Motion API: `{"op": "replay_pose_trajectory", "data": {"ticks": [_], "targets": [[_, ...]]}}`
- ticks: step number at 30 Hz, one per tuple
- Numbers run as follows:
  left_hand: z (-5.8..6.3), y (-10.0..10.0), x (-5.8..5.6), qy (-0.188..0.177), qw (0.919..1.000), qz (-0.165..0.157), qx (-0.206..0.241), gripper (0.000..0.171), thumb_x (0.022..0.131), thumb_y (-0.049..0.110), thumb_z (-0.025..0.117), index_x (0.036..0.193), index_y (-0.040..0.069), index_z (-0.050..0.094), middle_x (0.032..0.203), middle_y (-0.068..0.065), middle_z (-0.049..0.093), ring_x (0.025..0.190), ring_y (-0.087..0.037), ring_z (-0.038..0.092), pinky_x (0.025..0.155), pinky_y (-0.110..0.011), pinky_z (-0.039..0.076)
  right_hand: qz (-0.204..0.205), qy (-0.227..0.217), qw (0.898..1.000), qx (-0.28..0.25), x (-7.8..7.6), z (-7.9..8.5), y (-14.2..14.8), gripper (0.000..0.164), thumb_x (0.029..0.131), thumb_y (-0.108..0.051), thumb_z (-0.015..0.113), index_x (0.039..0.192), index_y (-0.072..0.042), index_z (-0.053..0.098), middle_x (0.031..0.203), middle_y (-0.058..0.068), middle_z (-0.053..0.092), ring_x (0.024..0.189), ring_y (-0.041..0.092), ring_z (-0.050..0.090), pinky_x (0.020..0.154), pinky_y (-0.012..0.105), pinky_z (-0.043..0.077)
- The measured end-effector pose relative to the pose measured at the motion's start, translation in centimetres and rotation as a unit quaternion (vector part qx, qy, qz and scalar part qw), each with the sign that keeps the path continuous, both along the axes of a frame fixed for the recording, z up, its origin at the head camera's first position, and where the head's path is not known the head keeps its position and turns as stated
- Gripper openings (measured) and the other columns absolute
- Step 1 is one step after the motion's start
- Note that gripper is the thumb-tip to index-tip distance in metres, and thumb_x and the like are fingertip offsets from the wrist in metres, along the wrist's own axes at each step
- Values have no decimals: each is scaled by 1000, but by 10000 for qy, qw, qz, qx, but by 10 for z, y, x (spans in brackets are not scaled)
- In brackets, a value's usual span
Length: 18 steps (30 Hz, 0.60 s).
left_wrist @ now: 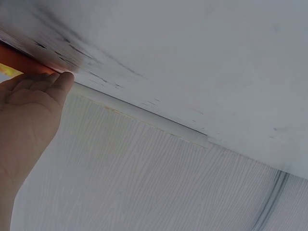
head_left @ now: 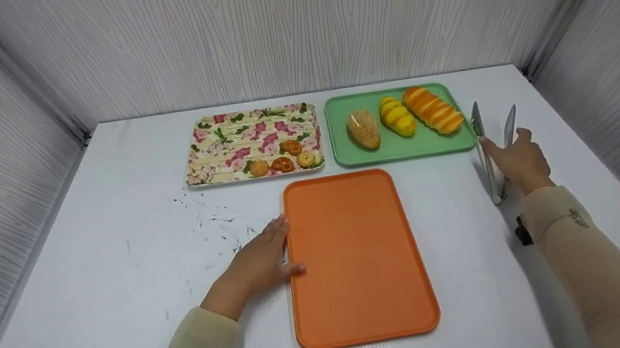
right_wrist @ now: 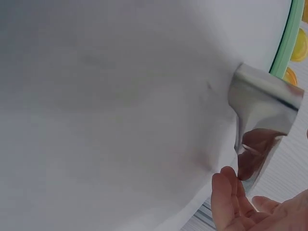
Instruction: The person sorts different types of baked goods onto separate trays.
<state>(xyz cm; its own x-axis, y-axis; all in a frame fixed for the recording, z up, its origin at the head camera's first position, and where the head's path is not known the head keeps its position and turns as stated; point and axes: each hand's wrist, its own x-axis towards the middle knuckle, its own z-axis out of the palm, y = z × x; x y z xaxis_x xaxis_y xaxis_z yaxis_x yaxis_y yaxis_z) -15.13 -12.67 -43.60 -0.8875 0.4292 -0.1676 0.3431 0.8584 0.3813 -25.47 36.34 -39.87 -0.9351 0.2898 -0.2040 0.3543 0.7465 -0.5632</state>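
Observation:
My left hand (head_left: pixel 259 261) rests at the left side of an orange tray (head_left: pixel 354 250), fingers along its outer edge and thumb over the rim. In the left wrist view, the fingers of that hand (left_wrist: pixel 36 101) lie fairly straight against the orange edge (left_wrist: pixel 21 62). My right hand (head_left: pixel 519 162) holds metal tongs (head_left: pixel 487 162) at the right, thumb at one arm and fingers around the other. The tongs' arms are spread, tips pointing away. In the right wrist view, the shiny tongs (right_wrist: pixel 262 103) partly reflect the hand (right_wrist: pixel 260 211).
A green tray (head_left: pixel 401 152) at the back holds a seeded bun (head_left: pixel 364 130), a yellow roll (head_left: pixel 397 116) and a striped loaf (head_left: pixel 433 110). Left of it, a floral tray (head_left: pixel 248 140) bears several small cookies (head_left: pixel 282 164). Pale panels enclose the white table (head_left: pixel 120 248).

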Motion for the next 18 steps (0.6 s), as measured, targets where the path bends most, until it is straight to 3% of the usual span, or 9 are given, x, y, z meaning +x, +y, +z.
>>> {"op": "replay_pose_trajectory", "data": {"ticks": [9, 15, 18], "targets": [[3, -5, -5, 27, 9994, -26, -337, 99, 83, 62, 59, 152, 3, 18, 158, -10, 13, 142, -28, 17, 111, -46, 24, 76, 232, 9995, 220, -5, 20, -4, 117, 80, -81, 34, 149, 5, -4, 140, 43, 23, 123, 58, 30, 94, 67, 31], [12, -8, -10, -16, 9991, -13, -431, 98, 83, 60, 61, 151, 3, 20, 157, -11, 15, 142, -30, 19, 110, -48, 24, 214, 484, 9980, 334, -8, 36, -14, 116, 80, -80, 34, 149, 5, -3, 139, 43, 26, 120, 57, 33, 92, 66, 34], [19, -10, -16, 138, 9984, 4, -552, 96, 84, 59, 60, 151, 3, 21, 157, -14, 17, 141, -32, 20, 109, -49, 26, 317, 605, 9970, 354, -10, 42, -23, 115, 80, -80, 36, 150, 4, -1, 138, 42, 28, 119, 56, 36, 89, 66, 36]]}}
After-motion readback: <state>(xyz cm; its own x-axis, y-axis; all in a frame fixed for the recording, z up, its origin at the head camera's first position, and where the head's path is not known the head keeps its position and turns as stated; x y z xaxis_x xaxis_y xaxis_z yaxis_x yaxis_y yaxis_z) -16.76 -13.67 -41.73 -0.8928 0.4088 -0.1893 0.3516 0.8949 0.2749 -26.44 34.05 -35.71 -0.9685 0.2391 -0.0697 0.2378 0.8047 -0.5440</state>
